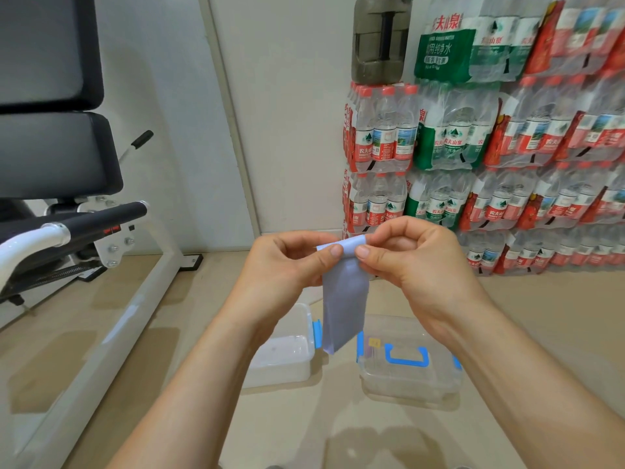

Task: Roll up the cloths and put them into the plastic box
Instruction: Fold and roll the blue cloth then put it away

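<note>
Rolling of a pale blue cloth (345, 299) in mid-air: left hand (287, 262) and right hand (409, 255) each pinched the curled top edge between thumb and fingertips, while the rest hung free over the gap between the open plastic box (284, 374) and its lid (406, 384) on the floor. Likely faults: uneven pinching could skew the roll; a slackened grip could unwind the first turn or drop the cloth outside the box

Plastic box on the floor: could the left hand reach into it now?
Probably yes: the plastic box sits open below the left hand, its lid off beside it, though that hand pinches the cloth.
</note>
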### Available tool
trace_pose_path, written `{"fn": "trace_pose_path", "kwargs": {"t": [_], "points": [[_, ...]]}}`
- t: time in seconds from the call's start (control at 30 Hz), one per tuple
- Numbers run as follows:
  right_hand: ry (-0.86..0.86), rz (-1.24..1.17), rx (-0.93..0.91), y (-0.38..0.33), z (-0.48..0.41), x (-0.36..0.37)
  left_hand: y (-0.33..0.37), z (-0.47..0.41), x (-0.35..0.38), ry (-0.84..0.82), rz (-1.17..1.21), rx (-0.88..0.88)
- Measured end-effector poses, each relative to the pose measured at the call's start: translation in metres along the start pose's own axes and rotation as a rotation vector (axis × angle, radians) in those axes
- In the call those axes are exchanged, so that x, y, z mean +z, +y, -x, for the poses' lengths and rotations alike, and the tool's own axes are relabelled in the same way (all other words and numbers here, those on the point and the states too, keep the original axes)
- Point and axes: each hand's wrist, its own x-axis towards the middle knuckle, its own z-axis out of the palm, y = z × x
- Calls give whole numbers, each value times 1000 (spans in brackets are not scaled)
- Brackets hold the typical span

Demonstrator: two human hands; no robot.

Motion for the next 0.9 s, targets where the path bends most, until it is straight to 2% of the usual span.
{"fn": "trace_pose_path", "kwargs": {"t": [0.2, 0.43, 0.67, 0.8, 0.9], "points": [[-97, 20, 104, -1, 1, 0, -2, -2, -3, 90, 27, 14], [-2, 110, 24, 2, -1, -1, 0, 0, -1, 37, -15, 37], [-20, 228, -54, 3, -1, -4, 0, 2, -1, 16, -298, 158], [-92, 307, -129, 0, 1, -3, 0, 3, -2, -7, -421, 230], [-164, 306, -110, -1, 2, -3, 2, 4, -3, -2, -539, 292]]}}
